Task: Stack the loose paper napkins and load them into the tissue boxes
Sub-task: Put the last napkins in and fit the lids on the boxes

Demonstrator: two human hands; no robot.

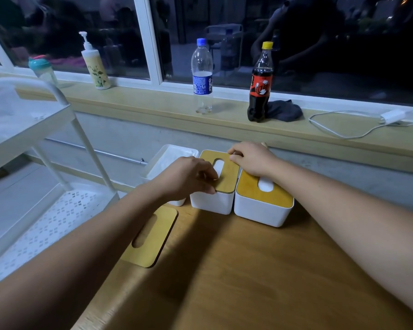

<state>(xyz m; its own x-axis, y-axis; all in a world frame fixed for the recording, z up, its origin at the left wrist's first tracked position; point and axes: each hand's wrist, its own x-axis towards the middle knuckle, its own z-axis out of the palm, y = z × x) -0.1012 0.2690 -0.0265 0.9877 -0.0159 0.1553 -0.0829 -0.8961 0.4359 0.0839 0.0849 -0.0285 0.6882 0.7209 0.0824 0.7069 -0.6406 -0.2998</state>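
Left hand (188, 177): fingers curled, pinching the left edge of the middle lid (228, 173) near its front corner.
Right hand (252, 160): fingers curled, gripping the same lid at its far right corner.
Middle lid: wooden, with an oval slot showing white through it; it lies on the middle box (211, 203), though I cannot tell whether it is fully seated.
Right box (260, 214): white, touching the middle box; its wooden lid (250, 189) is on, and a napkin (265, 185) shows in the slot.
Left box (160, 151): open, just beside the middle box, with white napkins (167, 160) inside.
Loose lid (154, 236): flat on the wooden table (236, 270), near the left forearm.
Boxes: all three in a row at the table's far edge.
Windowsill (153, 101): holds a pump bottle (94, 65), a clear water bottle (202, 75), a cola bottle (260, 84) touching a dark cloth (284, 110), and a white cable (339, 132) running to a charger (392, 115).
Far left: a white trolley (65, 96) and, behind it, a cup with a teal lid (41, 67).
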